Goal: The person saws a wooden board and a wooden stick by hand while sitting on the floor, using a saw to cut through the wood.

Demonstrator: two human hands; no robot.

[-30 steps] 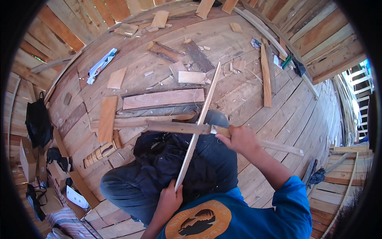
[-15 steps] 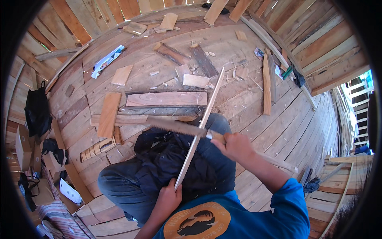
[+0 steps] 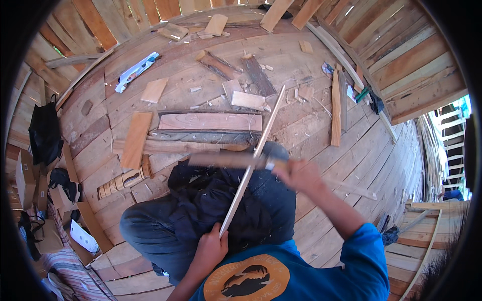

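Note:
My left hand [image 3: 212, 247] is closed round the near end of a long thin wooden strip [image 3: 238, 195], which slants up and away over my lap. In my right hand [image 3: 300, 176] is the handle of a handsaw; its blade [image 3: 216, 160] is smeared by motion and points left. The blade crosses the strip around its middle, by my right knee; whether they touch I cannot tell. Under the strip, a dark bunched cloth [image 3: 211, 200] covers my crossed legs.
Ahead on the plank floor lie a reddish board [image 3: 211, 122], an orange-brown board [image 3: 136, 140], bark-edged wood pieces [image 3: 217, 64] and scattered chips. A carved wooden piece [image 3: 123, 184] is near my left knee. Cardboard boxes [image 3: 88, 233] and a black bag [image 3: 44, 131] stand at left.
The handsaw and my right hand have shifted slightly right, and the blade has turned nearer level and blurred. My left hand still grips the strip in nearly the same place.

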